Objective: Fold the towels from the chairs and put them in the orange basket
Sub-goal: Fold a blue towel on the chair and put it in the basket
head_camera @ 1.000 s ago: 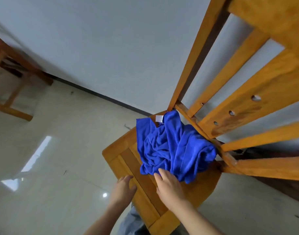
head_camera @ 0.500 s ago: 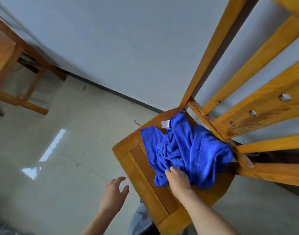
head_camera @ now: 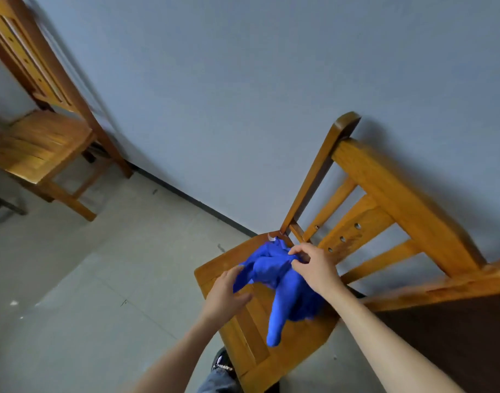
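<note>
Our right hand [head_camera: 314,269] pinches the bunched blue towel [head_camera: 285,290]; our left hand [head_camera: 224,293] curls at its edge, hold unclear. We should seek corners beside each grip, then shake flat.

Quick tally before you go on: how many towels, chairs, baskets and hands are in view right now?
Blue towel: 1
Wooden chairs: 2, near chair and far chair
Orange basket: 0 in view
Hands: 2, left hand and right hand, both gripping the towel
Total: 5
</note>
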The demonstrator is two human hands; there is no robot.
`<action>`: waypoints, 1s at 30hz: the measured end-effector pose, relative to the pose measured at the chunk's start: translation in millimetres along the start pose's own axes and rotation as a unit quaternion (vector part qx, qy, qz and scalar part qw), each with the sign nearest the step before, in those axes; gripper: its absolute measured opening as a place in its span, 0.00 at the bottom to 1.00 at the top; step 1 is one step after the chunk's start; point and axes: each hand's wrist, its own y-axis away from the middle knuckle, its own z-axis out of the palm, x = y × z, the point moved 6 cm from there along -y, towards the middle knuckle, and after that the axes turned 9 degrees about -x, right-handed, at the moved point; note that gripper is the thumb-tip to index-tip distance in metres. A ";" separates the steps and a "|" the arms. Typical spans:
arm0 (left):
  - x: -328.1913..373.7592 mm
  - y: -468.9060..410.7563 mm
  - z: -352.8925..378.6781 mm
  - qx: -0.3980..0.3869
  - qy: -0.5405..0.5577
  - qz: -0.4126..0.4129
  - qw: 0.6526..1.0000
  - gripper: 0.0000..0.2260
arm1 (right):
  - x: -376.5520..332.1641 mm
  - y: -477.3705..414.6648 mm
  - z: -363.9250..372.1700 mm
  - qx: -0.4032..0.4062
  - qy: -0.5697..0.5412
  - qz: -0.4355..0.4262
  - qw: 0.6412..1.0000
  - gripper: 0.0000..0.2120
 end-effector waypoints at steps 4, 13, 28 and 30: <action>65.2 15.0 -37.2 0.005 0.038 0.068 0.997 0.30 | -65.6 28.5 -53.2 -0.016 0.023 -0.049 0.998 0.09; 159.0 41.2 -123.5 0.046 0.088 0.179 0.979 0.06 | -180.8 65.6 -125.1 0.037 0.046 -0.179 0.982 0.13; 281.3 96.2 -196.4 0.210 -0.100 0.270 0.934 0.08 | -175.4 63.7 -128.1 0.094 0.004 -0.161 0.982 0.12; 291.4 98.2 -190.5 0.230 -0.218 0.254 0.914 0.10 | -191.6 69.5 -115.6 0.107 -0.031 -0.202 0.973 0.16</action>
